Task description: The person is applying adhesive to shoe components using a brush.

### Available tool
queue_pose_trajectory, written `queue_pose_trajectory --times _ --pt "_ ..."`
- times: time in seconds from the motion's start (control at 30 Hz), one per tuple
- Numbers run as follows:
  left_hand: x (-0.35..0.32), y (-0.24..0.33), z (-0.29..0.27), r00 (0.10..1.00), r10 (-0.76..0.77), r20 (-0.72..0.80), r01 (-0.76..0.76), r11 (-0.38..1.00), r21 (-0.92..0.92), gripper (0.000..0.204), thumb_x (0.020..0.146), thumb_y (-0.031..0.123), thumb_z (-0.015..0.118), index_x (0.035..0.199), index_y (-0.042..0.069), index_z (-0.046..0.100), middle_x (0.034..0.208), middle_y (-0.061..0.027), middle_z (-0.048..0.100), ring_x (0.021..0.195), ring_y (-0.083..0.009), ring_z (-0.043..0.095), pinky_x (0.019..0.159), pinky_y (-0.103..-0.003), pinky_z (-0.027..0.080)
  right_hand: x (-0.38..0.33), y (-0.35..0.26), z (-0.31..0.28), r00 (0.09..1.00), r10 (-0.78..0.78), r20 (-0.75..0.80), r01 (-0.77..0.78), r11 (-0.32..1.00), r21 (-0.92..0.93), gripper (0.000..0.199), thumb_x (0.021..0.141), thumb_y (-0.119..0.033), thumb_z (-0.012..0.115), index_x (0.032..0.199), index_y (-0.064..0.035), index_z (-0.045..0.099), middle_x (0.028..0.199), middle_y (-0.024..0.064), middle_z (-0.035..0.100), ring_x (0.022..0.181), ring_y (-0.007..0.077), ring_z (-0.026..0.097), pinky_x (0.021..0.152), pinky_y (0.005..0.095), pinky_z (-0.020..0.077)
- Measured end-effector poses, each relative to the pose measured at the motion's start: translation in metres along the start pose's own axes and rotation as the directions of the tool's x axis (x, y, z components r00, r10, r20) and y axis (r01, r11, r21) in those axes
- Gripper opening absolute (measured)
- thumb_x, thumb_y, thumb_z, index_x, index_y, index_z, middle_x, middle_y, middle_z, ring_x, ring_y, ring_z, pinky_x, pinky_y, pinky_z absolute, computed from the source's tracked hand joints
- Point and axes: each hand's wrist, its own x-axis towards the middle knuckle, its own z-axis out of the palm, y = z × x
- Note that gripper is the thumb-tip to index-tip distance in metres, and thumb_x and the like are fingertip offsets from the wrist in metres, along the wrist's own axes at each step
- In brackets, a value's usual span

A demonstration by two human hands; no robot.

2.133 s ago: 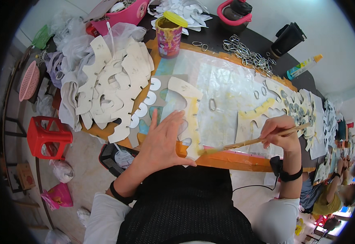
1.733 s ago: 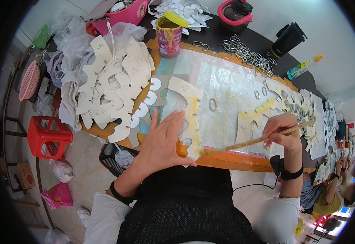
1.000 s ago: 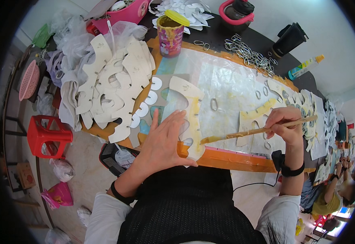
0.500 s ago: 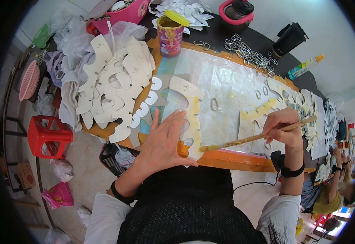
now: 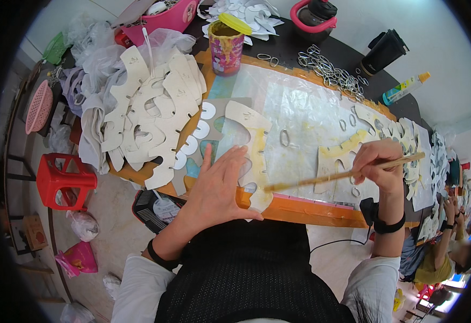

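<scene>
My left hand (image 5: 219, 180) lies with fingers spread at the near end of a cream, scalloped cut-out piece (image 5: 256, 142), thumb toward the table edge. That piece carries yellowish smears. My right hand (image 5: 378, 164) grips a thin wooden stick-like brush (image 5: 316, 180), whose yellow-stained tip is over the piece's lower right edge; whether it touches, I cannot tell. A similar cream piece (image 5: 326, 156) with yellow along its edge lies left of my right hand. Between the two pieces sits an oval metal ring (image 5: 284, 138). Grey material with white discs (image 5: 201, 128) extends beside my left hand.
A stack of cream pieces (image 5: 181, 97) covers the table's left. Behind stand an open, smeared tin (image 5: 224, 56), a heap of metal rings (image 5: 327, 70), a black tumbler (image 5: 383, 54) and a bottle (image 5: 405, 89). A red stool (image 5: 66, 180) is on the floor; another person (image 5: 443, 258) sits far right.
The brush tip has shifted slightly away from me along the piece's edge, and my right hand has moved up a little with it. My left hand stays in place.
</scene>
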Motion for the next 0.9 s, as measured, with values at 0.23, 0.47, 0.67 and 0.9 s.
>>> queue_pose_trajectory --times 0.23,0.47,0.67,0.9 --pt "0.0002 0.0006 -0.0006 1.000 0.003 -0.007 -0.004 1.000 -0.015 0.108 0.049 0.061 0.082 0.126 0.000 0.037 0.135 -0.0192 0.044 0.129 -0.0343 0.040 0.110 -0.061 0.010 0.0035 0.0087 0.0044 0.975 -0.030 -0.220 0.030 1.000 -0.006 0.009 0.071 0.004 0.057 0.074 0.0079 0.064 0.067 0.0127 0.063 0.054 0.0141 0.062 0.049 0.0231 0.0510" --pt "-0.0007 0.0008 -0.0007 1.000 0.001 0.003 -0.001 1.000 -0.013 0.108 0.049 0.060 0.083 0.126 0.000 0.038 0.135 -0.0194 0.044 0.129 -0.0345 0.040 0.110 -0.061 0.010 0.0040 0.0082 0.0070 0.984 0.020 -0.176 -0.020 1.000 -0.002 0.009 0.072 0.005 0.056 0.073 0.0088 0.064 0.067 0.0127 0.062 0.056 0.0148 0.062 0.052 0.0226 0.0521" --pt "-0.0010 0.0002 -0.0014 1.000 -0.003 0.001 0.003 1.000 -0.017 0.108 0.049 0.060 0.083 0.126 0.000 0.037 0.135 -0.0195 0.044 0.129 -0.0345 0.040 0.110 -0.062 0.010 0.0028 0.0057 0.0040 0.994 0.100 -0.042 -0.099 0.995 0.019 0.010 0.073 0.003 0.055 0.074 0.0082 0.063 0.068 0.0125 0.063 0.057 0.0144 0.062 0.052 0.0229 0.0522" --pt "-0.0012 -0.0004 -0.0007 1.000 0.005 -0.005 -0.005 1.000 -0.012 0.110 0.049 0.059 0.083 0.127 0.000 0.036 0.135 -0.0191 0.044 0.129 -0.0342 0.040 0.110 -0.062 0.010 0.0030 0.0067 0.0014 0.997 0.048 -0.056 -0.049 0.999 -0.003 0.011 0.073 0.002 0.054 0.074 0.0081 0.063 0.068 0.0127 0.062 0.056 0.0150 0.061 0.052 0.0239 0.0533"
